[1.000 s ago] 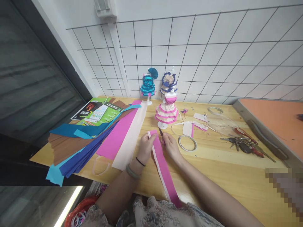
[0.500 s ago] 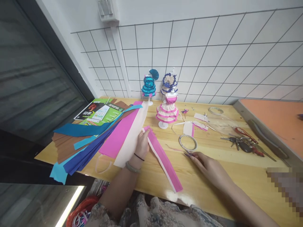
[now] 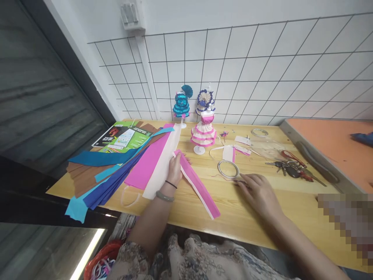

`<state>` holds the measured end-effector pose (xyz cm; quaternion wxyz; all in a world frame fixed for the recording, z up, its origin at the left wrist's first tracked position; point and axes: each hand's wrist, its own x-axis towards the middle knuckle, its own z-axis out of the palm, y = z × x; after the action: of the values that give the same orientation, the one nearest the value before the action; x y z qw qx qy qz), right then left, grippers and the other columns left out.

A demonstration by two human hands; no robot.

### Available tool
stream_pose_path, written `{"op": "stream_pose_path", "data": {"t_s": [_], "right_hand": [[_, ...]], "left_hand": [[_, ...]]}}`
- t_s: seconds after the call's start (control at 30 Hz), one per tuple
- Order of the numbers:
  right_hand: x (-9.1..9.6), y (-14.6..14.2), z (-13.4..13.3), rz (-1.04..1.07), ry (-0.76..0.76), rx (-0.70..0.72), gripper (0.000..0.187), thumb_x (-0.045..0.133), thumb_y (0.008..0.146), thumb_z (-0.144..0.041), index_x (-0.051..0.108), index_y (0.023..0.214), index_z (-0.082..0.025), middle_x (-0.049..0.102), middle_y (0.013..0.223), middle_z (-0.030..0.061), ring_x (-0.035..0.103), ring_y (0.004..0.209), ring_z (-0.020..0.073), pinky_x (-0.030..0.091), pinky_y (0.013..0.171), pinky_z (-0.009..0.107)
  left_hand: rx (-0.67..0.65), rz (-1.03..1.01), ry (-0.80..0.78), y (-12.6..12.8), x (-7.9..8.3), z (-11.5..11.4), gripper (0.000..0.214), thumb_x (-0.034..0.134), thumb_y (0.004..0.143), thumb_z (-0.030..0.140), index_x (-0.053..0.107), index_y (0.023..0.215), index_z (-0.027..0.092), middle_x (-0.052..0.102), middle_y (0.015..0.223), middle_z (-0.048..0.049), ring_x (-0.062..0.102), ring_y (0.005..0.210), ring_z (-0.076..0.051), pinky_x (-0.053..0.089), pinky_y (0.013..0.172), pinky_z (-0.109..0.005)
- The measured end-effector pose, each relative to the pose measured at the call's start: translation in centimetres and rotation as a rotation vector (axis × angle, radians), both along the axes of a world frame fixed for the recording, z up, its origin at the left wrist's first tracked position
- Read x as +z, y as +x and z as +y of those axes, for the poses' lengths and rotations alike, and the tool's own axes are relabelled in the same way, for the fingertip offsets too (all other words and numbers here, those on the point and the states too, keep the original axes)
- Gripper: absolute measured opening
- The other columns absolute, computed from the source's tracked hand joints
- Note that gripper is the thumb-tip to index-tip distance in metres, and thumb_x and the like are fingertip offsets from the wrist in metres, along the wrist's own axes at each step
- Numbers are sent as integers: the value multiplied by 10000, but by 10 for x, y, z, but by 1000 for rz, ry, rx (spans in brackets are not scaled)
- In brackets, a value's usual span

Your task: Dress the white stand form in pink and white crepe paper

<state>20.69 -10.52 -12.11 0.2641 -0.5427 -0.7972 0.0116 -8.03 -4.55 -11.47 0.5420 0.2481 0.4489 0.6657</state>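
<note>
Pinching the far end of the pink-and-white strip (image 3: 200,186), the left hand (image 3: 175,169) needs only light pressure against creasing; whether the half-curled right hand (image 3: 258,190) grips the dark tool (image 3: 241,182) is unclear.

Wood table (image 3: 237,223), smooth w/ sl. gloss. Strip (image 3: 199,182) & pink sheet (image 3: 148,163): matt paper. Ring (image 3: 218,168) v. shiny, metal-look. Keys (image 3: 292,171): metal. Bag (image 3: 265,148): clear plastic, crinkly. Wall (image 3: 247,70) smooth, semi-gloss. Shirt (image 3: 194,256): matt cloth.

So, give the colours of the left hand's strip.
Pink strip, white along one edge; head view shows it.
</note>
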Motion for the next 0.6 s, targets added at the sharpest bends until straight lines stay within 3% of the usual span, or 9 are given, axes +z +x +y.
{"op": "stream_pose_path", "data": {"t_s": [0.07, 0.17, 0.27, 0.33, 0.43, 0.6], "right_hand": [[2, -35, -2, 261, -182, 49, 378, 497, 849, -383, 587, 1139, -158, 652, 1052, 142, 586, 975, 271, 451, 864, 430], [2, -88, -3, 682, -607, 181, 527, 577, 794, -399, 473, 1248, -151, 657, 978, 109, 626, 879, 213, 493, 784, 352], [1, -115, 3, 763, -875, 207, 672, 702, 677, -363, 451, 1244, -104, 620, 719, 16, 583, 632, 144, 467, 602, 276], [3, -116, 8, 759, -981, 230, 667, 728, 644, -357, 479, 1205, -97, 560, 614, -38, 510, 523, 101, 411, 525, 244], [7, -103, 16, 774, -1075, 283, 611, 733, 633, -385, 530, 1134, -100, 547, 608, -46, 490, 510, 84, 382, 509, 228], [14, -74, 25, 711, -1079, 288, 560, 733, 639, -380, 569, 1104, -113, 555, 638, -29, 514, 559, 98, 402, 547, 240]], "left_hand": [[-6, 3, 9, 0, -1, 0, 350, 605, 705, 433, 560, 827, 108, 627, 563, -35, 623, 523, -173, 464, 570, -292], [3, 3, 23, 0, -3, 1, 340, 597, 713, 432, 556, 825, 114, 629, 570, -31, 623, 528, -168, 471, 587, -298], [20, 4, 32, -1, -2, 1, 329, 590, 719, 425, 552, 824, 115, 628, 570, -27, 621, 524, -164, 474, 596, -299], [22, 4, 39, -3, 1, 0, 321, 587, 723, 414, 556, 828, 113, 633, 578, -31, 627, 537, -166, 474, 607, -298], [18, 0, 45, -4, 4, 0, 306, 581, 731, 398, 567, 826, 108, 636, 584, -37, 640, 573, -174, 478, 633, -304], [-13, -99, 49, -7, 5, 1, 291, 591, 729, 387, 567, 826, 114, 651, 635, -44, 658, 673, -190, 489, 685, -318]]}}
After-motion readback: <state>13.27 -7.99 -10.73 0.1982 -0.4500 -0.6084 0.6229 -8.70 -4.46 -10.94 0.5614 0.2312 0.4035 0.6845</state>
